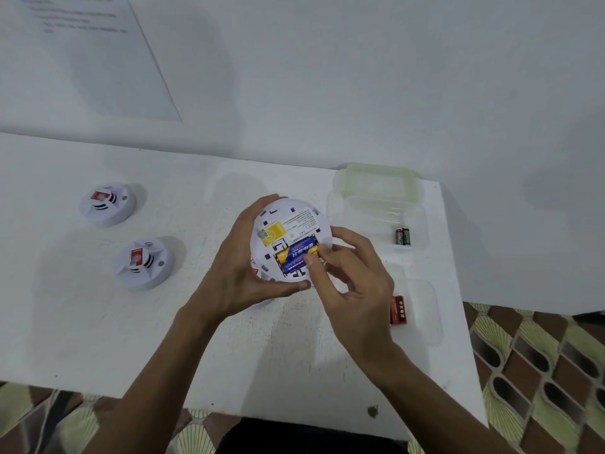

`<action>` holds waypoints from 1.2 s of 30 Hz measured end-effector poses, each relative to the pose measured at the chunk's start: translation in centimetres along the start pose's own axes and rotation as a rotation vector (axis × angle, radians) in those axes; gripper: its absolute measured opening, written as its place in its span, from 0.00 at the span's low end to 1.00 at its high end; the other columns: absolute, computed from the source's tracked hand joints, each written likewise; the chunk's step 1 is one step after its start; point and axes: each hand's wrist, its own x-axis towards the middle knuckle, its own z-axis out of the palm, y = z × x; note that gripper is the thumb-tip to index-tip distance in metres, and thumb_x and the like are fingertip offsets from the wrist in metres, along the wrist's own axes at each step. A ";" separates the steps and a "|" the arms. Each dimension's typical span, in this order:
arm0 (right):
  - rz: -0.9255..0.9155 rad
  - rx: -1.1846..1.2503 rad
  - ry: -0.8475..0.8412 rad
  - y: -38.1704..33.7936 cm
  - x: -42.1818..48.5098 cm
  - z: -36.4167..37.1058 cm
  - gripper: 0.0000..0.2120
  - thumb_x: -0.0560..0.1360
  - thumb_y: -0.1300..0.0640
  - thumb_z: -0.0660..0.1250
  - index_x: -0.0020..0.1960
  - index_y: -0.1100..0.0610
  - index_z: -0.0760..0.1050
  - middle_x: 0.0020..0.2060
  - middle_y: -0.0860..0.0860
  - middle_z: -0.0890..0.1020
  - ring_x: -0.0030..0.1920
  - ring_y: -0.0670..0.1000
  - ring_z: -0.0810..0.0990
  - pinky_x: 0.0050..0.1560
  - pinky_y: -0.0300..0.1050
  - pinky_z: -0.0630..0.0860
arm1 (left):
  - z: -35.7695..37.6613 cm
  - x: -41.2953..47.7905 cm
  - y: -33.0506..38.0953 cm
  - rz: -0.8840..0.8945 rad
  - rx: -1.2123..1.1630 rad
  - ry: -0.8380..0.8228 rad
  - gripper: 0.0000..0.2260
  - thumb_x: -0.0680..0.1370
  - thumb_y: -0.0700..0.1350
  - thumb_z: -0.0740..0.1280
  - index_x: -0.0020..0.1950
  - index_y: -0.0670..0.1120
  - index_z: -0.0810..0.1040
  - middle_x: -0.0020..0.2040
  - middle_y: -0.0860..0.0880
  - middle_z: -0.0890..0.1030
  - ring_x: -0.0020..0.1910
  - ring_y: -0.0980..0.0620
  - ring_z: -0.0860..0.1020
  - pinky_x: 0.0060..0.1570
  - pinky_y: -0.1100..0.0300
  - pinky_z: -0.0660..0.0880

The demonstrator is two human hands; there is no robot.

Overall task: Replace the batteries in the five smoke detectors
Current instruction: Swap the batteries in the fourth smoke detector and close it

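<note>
1. White table [131, 322] fills most of the view. Its near edge runs along six o'clock, and its right edge drops off at three to four o'clock above a patterned floor. The widest bare stretch lies at seven to eight o'clock of the hands.
2. Clear plastic boxes [376, 191] crowd the corner from one to four o'clock, close to the right edge, so there is little room to swing that way.
3. The left hand [235, 276] comes in from seven o'clock, its fingers and thumb curled round the rim of the smoke detector [291, 221].
4. The right hand [353, 283] comes in from five o'clock with its fingers curled. Thumb and forefinger tips pinch the right end of the blue batteries [294, 255].
5. The smoke detector is held at the centre above the table, back up and battery bay open. It looks like a light, stiff, smooth shell, best gripped by the rim.
6. Two spare detectors [108, 204] sit at nine to ten o'clock, well apart from the hands.
7. The blue batteries lie side by side in the bay. They are probably small, hard and apt to roll, and best taken by the ends.
</note>
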 end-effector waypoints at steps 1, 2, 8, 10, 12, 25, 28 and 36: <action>-0.018 -0.004 0.007 0.2 -0.2 0.0 0.11 0.76 0.57 0.70 0.51 0.66 0.82 0.56 0.61 0.80 0.54 0.46 0.82 0.46 0.33 0.80 | 0.1 0.0 -0.2 -0.022 -0.013 0.010 0.48 0.58 0.56 0.80 0.71 0.64 0.55 0.67 0.56 0.70 0.64 0.59 0.69 0.55 0.71 0.68; -0.021 -0.015 0.009 0.4 -0.2 0.1 0.10 0.76 0.58 0.69 0.50 0.66 0.82 0.56 0.61 0.80 0.55 0.47 0.82 0.46 0.33 0.80 | 0.2 -0.1 -0.5 -0.020 -0.005 0.008 0.49 0.58 0.55 0.81 0.71 0.64 0.55 0.68 0.55 0.70 0.64 0.58 0.69 0.56 0.70 0.69; -0.069 0.012 -0.029 0.9 -0.4 0.9 0.11 0.77 0.58 0.68 0.49 0.66 0.83 0.56 0.62 0.79 0.55 0.53 0.83 0.45 0.38 0.82 | -0.2 -0.4 -1.2 -0.017 0.008 0.007 0.49 0.58 0.57 0.80 0.71 0.64 0.55 0.67 0.55 0.70 0.62 0.59 0.70 0.56 0.69 0.69; -0.041 0.065 -0.079 0.8 -0.3 1.1 0.10 0.77 0.58 0.68 0.51 0.66 0.82 0.57 0.61 0.78 0.56 0.49 0.82 0.43 0.38 0.83 | -0.4 -0.4 -2.1 -0.039 -0.093 -0.066 0.51 0.60 0.66 0.75 0.74 0.57 0.50 0.70 0.51 0.65 0.65 0.55 0.67 0.64 0.60 0.67; 0.044 0.151 -0.155 0.4 -0.1 1.1 0.09 0.77 0.59 0.67 0.53 0.63 0.81 0.58 0.57 0.78 0.58 0.47 0.80 0.42 0.39 0.83 | -0.9 -0.7 -3.1 0.026 -0.129 -0.099 0.48 0.63 0.72 0.68 0.73 0.56 0.46 0.71 0.46 0.61 0.69 0.54 0.62 0.71 0.53 0.61; 0.047 -0.868 -0.943 8.5 3.4 4.8 0.21 0.77 0.51 0.65 0.67 0.59 0.71 0.58 0.56 0.77 0.56 0.56 0.74 0.54 0.50 0.74 | -5.8 -2.5 -6.9 0.092 0.068 0.051 0.44 0.62 0.70 0.70 0.70 0.51 0.59 0.66 0.63 0.66 0.65 0.63 0.68 0.63 0.69 0.66; 0.062 -0.944 -0.995 9.0 3.6 5.7 0.18 0.75 0.50 0.67 0.60 0.60 0.74 0.54 0.55 0.76 0.52 0.56 0.73 0.49 0.48 0.74 | -6.4 -2.5 -6.5 0.110 0.055 0.066 0.40 0.62 0.71 0.70 0.68 0.62 0.58 0.63 0.71 0.65 0.63 0.68 0.68 0.60 0.74 0.65; 0.150 -0.901 -0.993 9.3 3.4 6.2 0.15 0.74 0.52 0.69 0.57 0.59 0.74 0.57 0.56 0.71 0.55 0.56 0.69 0.54 0.50 0.73 | -7.3 -2.2 -8.3 0.135 0.065 0.014 0.41 0.63 0.71 0.68 0.70 0.60 0.58 0.65 0.69 0.64 0.65 0.66 0.66 0.64 0.70 0.64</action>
